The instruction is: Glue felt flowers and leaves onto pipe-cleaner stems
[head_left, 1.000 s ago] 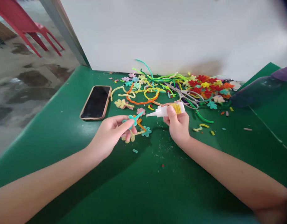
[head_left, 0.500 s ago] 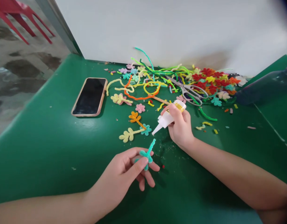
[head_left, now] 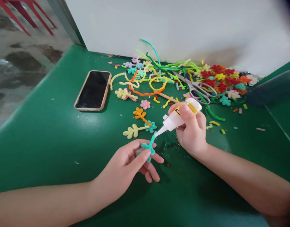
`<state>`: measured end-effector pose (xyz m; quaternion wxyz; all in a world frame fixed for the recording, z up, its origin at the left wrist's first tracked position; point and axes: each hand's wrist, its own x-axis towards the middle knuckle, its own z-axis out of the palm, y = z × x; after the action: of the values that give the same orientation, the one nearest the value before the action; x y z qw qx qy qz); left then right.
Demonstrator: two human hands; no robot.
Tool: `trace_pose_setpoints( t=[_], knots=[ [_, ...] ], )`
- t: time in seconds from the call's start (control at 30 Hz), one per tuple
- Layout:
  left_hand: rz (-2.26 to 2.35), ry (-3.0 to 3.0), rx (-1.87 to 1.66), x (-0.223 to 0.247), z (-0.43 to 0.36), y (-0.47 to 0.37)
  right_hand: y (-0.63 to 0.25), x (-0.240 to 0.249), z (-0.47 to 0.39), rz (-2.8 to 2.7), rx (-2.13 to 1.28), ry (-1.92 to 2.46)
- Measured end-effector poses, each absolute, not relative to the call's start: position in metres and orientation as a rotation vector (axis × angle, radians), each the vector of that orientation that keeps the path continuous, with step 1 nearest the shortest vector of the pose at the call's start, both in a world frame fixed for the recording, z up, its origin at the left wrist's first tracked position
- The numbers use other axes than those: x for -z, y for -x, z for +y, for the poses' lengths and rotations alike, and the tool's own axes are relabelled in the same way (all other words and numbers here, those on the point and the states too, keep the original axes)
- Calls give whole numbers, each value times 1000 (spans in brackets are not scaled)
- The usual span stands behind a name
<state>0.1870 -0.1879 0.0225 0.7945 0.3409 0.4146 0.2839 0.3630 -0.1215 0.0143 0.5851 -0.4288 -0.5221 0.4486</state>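
My left hand pinches a turquoise pipe-cleaner sprig between thumb and fingers, its stem pointing up and away. In my right hand is a white glue bottle with a yellow label, tilted nozzle-down. The nozzle tip meets the upper part of the turquoise stem, or is right beside it. Just beyond the left hand lies a turquoise flower, with an orange sprig and a pale yellow sprig reaching to it. A pink flower lies a little farther off.
A phone lies at the left on the green table. Scissors rest among loose pipe cleaners by the white wall. Red, yellow and orange flowers are heaped at back right, beside a dark bottle-like object.
The glue bottle's nozzle has come down to the turquoise stem, closing the gap between them. My left hand still holds the sprig. The whole view has shifted slightly.
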Motion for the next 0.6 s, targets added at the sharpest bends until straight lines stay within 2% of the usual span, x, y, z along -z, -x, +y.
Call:
trace_pose_setpoints(
  t=[0.6],
  knots=[
    [901, -752, -612, -22, -189, -185, -361, -17, -124, -1341, -972, 1003]
  ],
)
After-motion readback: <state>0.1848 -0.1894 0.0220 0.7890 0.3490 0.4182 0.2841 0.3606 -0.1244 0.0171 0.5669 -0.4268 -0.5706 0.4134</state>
